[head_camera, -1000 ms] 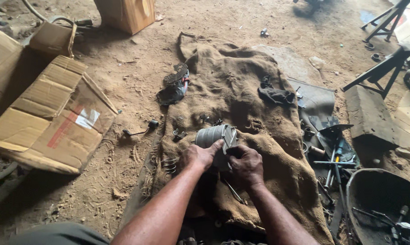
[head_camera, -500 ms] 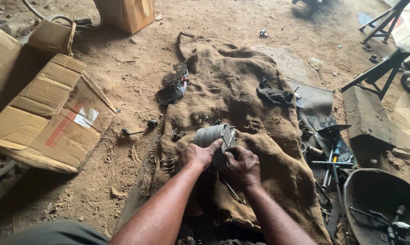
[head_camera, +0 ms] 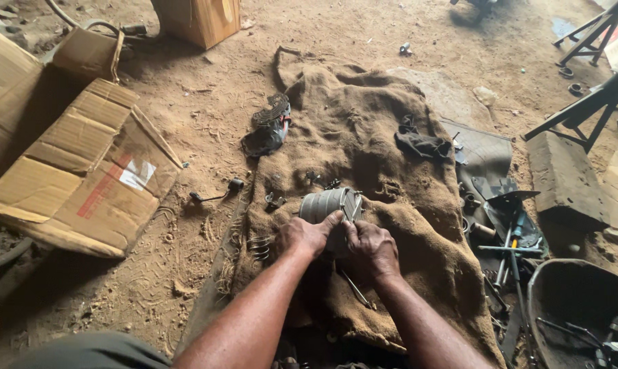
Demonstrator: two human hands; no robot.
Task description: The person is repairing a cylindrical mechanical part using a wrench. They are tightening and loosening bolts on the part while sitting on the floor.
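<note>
The grey ribbed metal cylinder (head_camera: 328, 205) lies on its side on the burlap sack (head_camera: 364, 137), just ahead of my knuckles. Its near end looks open, though my fingers hide most of it.

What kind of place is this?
Likely an informal repair workshop on a dirt floor: both hands work a grey metal cylinder on a burlap sack, with hand tools and flattened cardboard scattered around.

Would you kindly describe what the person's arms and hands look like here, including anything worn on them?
Both forearms are bare, with no sleeves in view. The left hand and right hand wear no gloves, and no watch, ring or bracelet shows. Both look smudged with grime.
</note>
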